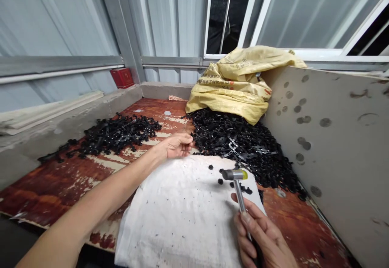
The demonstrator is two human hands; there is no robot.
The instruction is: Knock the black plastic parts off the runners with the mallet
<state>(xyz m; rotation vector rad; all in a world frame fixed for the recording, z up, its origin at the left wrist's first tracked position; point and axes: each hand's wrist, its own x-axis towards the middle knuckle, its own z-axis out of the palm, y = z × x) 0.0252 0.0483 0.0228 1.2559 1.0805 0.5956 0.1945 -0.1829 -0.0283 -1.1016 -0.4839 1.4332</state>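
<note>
In my right hand (258, 231) is a small mallet (239, 195) with a metal shaft and a dark grey and yellow head, held over the right side of a white cloth (182, 215). My left hand (179, 144) reaches forward to the near left edge of a big pile of black plastic parts (225, 136). Its thumb and fingers are pinched together; whether a part is between them is too small to tell. Several loose black round pieces (220, 181) lie on the cloth around the mallet head. Tiny dark bits dot the cloth.
A smaller heap of black linked parts (118, 134) lies at left on the worn red-brown board (170, 118). A yellow woven sack (231, 85) rests on the big pile. A pale spotted panel (334, 146) walls off the right side. On the left ledge stands a red box (122, 78).
</note>
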